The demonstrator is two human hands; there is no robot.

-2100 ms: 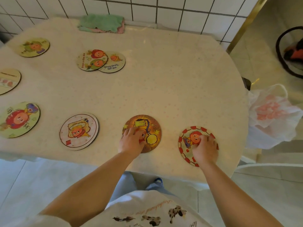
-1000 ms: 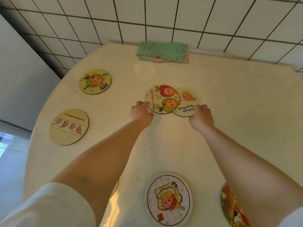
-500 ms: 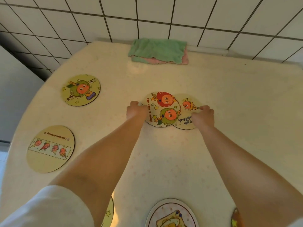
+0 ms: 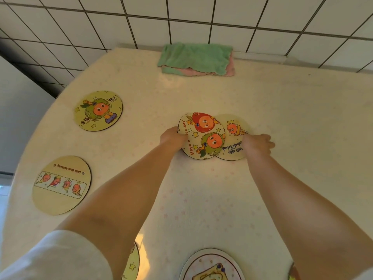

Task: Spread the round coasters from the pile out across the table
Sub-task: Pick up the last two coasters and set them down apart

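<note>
Two round coasters overlap in the middle of the table. The "Have a nice day" coaster (image 4: 202, 134) with two orange faces lies on top, partly covering the carrot coaster (image 4: 235, 131) to its right. My left hand (image 4: 172, 137) grips the left rim of the top coaster. My right hand (image 4: 256, 145) holds the carrot coaster's right rim. An avocado coaster (image 4: 98, 110) and a beige strip coaster (image 4: 61, 184) lie apart at the left. Several more coasters (image 4: 210, 265) show at the bottom edge, partly cut off.
A folded green and pink cloth (image 4: 196, 58) lies at the table's far edge against the tiled wall (image 4: 222, 17). The cream tablecloth (image 4: 302, 118) stretches bare to the right. The table's rounded left edge (image 4: 38, 126) drops off beside a grey surface.
Both hands left the near coasters and reached to the overlapping pair. Since half a second ago they have closed on its left and right rims.
</note>
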